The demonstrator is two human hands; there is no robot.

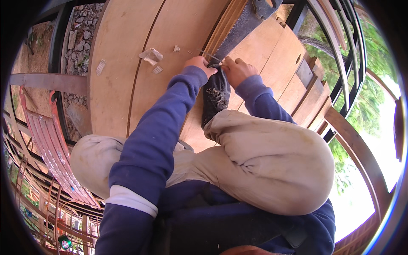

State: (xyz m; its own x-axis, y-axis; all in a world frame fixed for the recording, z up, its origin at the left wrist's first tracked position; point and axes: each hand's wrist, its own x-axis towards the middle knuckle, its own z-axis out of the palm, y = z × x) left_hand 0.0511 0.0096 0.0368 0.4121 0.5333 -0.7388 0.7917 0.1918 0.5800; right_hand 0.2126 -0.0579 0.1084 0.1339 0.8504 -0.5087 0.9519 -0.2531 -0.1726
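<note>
A hand saw [238,33] with a dark grey toothed blade lies along narrow wooden strips [220,30], its handle end far off and its tip close to my black boot [216,92]. A thin metal rod [209,55], which looks like a slim file, crosses the blade near the tip. My right hand [240,70] is closed, pinching the rod's near end just right of the blade. My left hand [199,66] is closed beside the saw's tip, thumb and fingers pressed together by the boot's toe. What lies between the left fingers is hidden.
Wide plywood boards [178,25] make up the floor, with a crumpled paper scrap [151,56] and small corrugated bits on it. Dark metal railing [355,55] curves along the right. A red slatted metal piece [53,144] stands left, beyond the edge near gravel [79,40].
</note>
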